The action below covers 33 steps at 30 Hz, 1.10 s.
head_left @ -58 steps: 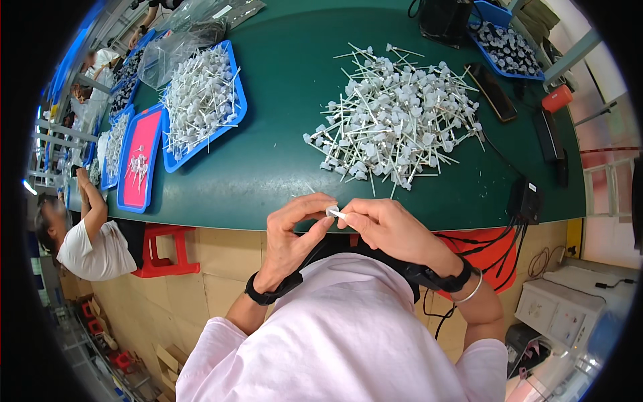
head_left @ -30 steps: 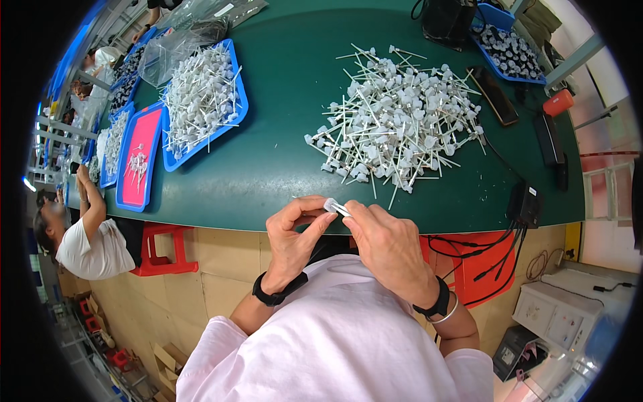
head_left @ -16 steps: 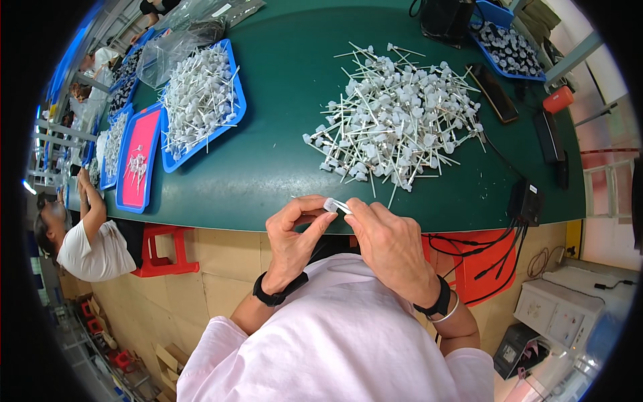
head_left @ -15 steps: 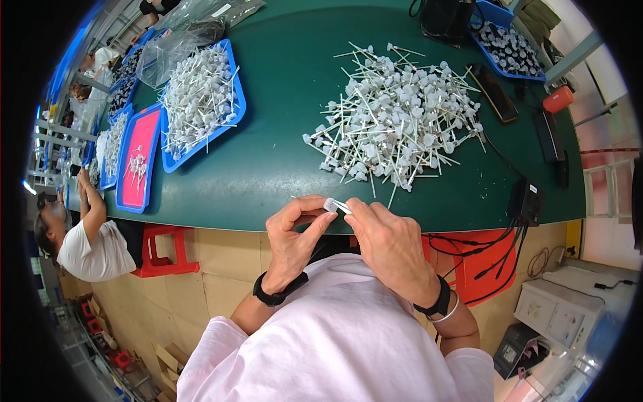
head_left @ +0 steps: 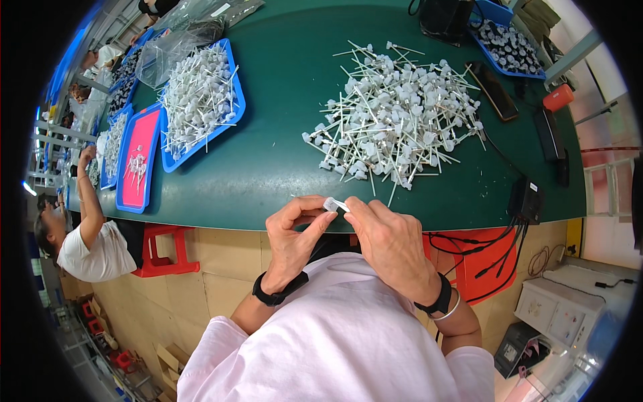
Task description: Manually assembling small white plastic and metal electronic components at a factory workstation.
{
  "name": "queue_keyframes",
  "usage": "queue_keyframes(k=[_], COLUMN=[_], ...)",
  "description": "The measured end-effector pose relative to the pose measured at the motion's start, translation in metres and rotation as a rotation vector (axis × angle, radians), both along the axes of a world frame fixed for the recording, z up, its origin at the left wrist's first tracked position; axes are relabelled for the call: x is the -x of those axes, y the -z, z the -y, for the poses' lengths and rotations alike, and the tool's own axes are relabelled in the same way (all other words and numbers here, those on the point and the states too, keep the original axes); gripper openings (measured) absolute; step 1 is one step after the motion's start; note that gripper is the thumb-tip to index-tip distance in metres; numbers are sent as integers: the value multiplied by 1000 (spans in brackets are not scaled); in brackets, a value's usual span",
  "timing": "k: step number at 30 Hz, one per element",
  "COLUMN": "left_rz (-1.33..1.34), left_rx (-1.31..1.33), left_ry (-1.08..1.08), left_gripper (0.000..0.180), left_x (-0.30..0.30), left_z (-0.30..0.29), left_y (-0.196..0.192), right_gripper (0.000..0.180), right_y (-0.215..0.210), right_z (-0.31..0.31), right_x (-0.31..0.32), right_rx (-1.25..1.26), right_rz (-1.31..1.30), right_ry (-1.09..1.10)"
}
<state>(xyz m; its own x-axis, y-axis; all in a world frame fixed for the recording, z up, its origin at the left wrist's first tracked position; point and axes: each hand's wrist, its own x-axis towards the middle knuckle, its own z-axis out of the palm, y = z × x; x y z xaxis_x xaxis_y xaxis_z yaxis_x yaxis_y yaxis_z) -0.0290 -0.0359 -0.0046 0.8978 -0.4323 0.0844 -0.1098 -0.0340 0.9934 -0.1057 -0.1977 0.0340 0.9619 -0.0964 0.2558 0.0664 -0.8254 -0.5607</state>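
The person's left hand (head_left: pixel 291 231) and right hand (head_left: pixel 388 238) meet in front of the body, near the front edge of the green tabletop (head_left: pixel 281 100). The thumb and the index finger of the left hand pinch the wide head of a small white piece (head_left: pixel 330 205). The fingers of the right hand are closed together around its thin white end, so the piece is between the 2 hands, above the edge. How this end is joined to the head is too small to tell.

Beyond the hands, a little to the right, lies a loose pile (head_left: pixel 402 120) of similar white pieces with stems. On the left stand a blue tray (head_left: pixel 241 104), heaped with such pieces, and, just beside it, a blue tray with a pink bottom (head_left: pixel 143 124), which holds only a few. A dark phone (head_left: pixel 492 90) lies near the right side of the pile. At the far left, 1 other person (head_left: pixel 97 248) in a white shirt sits near a red stool (head_left: pixel 167 251).
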Motion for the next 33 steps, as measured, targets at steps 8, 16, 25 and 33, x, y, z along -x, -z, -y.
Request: queue_keyframes(k=[8, 16, 25, 33], left_rz=[-43, -47, -53, -18], left_rx=[-17, -26, -34, -70], left_ry=[-3, -8, -6, -4], left_gripper=[16, 16, 16, 16], left_x=[0, 0, 0, -1], left_z=[-1, -2, -2, -1], left_y=[0, 0, 0, -1], right_gripper=[16, 16, 16, 16], right_y=[2, 0, 0, 0], right_z=[1, 2, 2, 3], right_x=[-1, -1, -2, -3], right_rx=[27, 28, 45, 22], right_rz=[3, 4, -6, -5], right_ry=[-8, -13, -25, -26])
